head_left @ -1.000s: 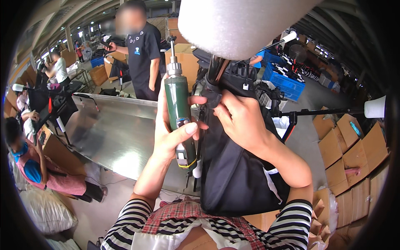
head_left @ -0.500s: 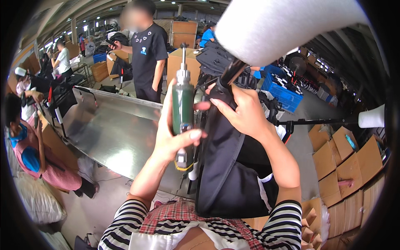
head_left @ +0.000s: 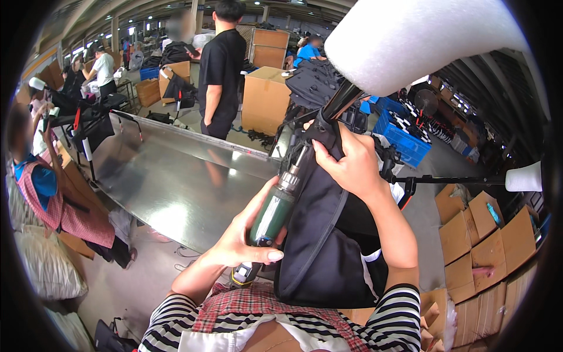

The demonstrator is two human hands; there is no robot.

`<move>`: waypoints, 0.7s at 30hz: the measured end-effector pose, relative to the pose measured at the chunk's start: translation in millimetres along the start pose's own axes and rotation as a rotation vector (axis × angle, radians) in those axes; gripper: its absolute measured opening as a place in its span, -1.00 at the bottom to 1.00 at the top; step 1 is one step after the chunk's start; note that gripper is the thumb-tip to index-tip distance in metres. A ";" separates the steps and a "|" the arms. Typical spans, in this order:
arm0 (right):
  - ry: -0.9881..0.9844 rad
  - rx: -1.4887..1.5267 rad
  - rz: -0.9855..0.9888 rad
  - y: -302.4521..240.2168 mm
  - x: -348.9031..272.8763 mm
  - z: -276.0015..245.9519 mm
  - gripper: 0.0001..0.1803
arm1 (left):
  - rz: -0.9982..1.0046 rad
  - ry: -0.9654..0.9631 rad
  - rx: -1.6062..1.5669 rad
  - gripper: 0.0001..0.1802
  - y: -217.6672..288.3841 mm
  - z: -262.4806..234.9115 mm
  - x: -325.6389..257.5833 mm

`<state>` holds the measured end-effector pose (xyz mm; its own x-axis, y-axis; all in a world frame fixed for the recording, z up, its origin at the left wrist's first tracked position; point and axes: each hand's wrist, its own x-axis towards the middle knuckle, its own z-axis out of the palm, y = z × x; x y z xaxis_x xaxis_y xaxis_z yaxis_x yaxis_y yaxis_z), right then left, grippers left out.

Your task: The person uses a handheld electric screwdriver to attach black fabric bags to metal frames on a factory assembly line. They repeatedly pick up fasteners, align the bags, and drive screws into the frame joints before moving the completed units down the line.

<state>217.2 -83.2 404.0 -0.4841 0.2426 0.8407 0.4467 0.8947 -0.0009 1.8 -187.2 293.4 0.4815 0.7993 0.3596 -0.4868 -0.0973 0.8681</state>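
Green power screwdriver [head_left: 270, 218], just one, shows in the head view, up in front of the person's chest, beside the black cloth [head_left: 314, 252]. The left hand [head_left: 251, 234] is wrapped around it. The right hand [head_left: 355, 161] pinches one black joint [head_left: 320, 129] on a dark pole [head_left: 342, 105]. The screwdriver's tip is close to the joint; touching or not, one cannot tell. One blue crate [head_left: 399, 141] holds many black and white parts [head_left: 410, 120]. One open cardboard box [head_left: 480, 217] has one blue-green thing [head_left: 492, 213] in it.
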 end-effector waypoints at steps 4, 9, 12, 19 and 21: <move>0.023 -0.022 0.001 -0.2 -1.9 1.3 -0.64 | -0.014 -0.015 -0.075 0.30 3.8 6.6 0.7; 0.078 -0.027 -0.018 -2.8 -4.7 5.8 -0.64 | 0.011 -0.022 -0.204 0.18 -3.7 19.3 2.4; 0.063 -0.040 -0.019 -1.5 -5.6 5.1 -0.64 | 0.048 -0.036 -0.206 0.18 -7.3 24.4 6.6; 0.069 -0.025 -0.020 0.3 -7.3 4.4 -0.65 | 0.001 -0.084 -0.372 0.18 -19.4 29.1 10.8; 0.056 -0.023 0.051 -2.7 -8.9 4.0 -0.69 | 0.023 -0.108 -0.389 0.16 -23.3 29.0 14.5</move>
<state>217.3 -86.2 394.4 -0.4175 0.2660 0.8689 0.4877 0.8724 -0.0328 41.2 -190.5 288.3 0.5308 0.7309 0.4289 -0.7279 0.1340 0.6724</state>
